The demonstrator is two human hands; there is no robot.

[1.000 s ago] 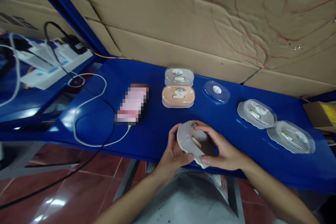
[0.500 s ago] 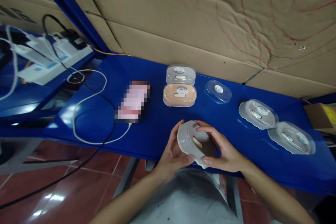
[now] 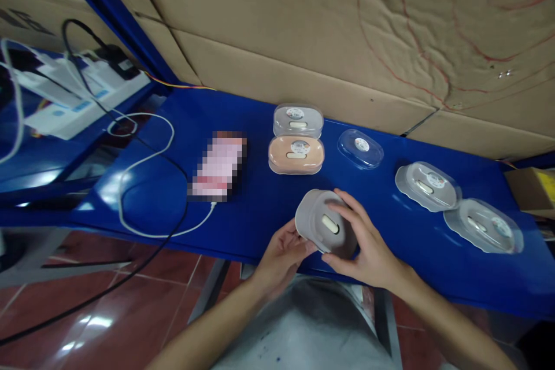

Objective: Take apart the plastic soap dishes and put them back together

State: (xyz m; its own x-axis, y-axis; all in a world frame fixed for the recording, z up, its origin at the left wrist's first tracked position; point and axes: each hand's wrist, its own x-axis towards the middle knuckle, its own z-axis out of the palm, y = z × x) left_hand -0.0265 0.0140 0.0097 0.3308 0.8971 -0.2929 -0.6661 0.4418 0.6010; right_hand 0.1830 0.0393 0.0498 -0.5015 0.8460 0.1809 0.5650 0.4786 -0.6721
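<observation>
A grey oval plastic box [image 3: 318, 208] with a cream oblong piece on its top is held tilted above the near edge of the blue table. My left hand [image 3: 284, 251] grips its left lower side, with some fingers hidden beneath. Across the top and right side, my right hand [image 3: 366, 243] has its fingers spread around the box, thumb on the near edge. Beyond my hands stand a peach oval box [image 3: 277, 163] and, touching it, a grey one [image 3: 281, 122], both under clear covers. A clear cover [image 3: 353, 156] with a round label lies to their right.
Two more grey covered boxes [image 3: 410, 188] [image 3: 463, 228] stand on the right of the blue table [image 3: 243, 225]. A pixelated phone [image 3: 219, 167] with a white cable lies left. Farther left is a loaded power strip [image 3: 56, 118]. Cardboard [image 3: 277, 29] walls the back.
The box in my hands has turned so its top faces me more. My left hand has shifted lower along its side, and my right fingers have moved over the top.
</observation>
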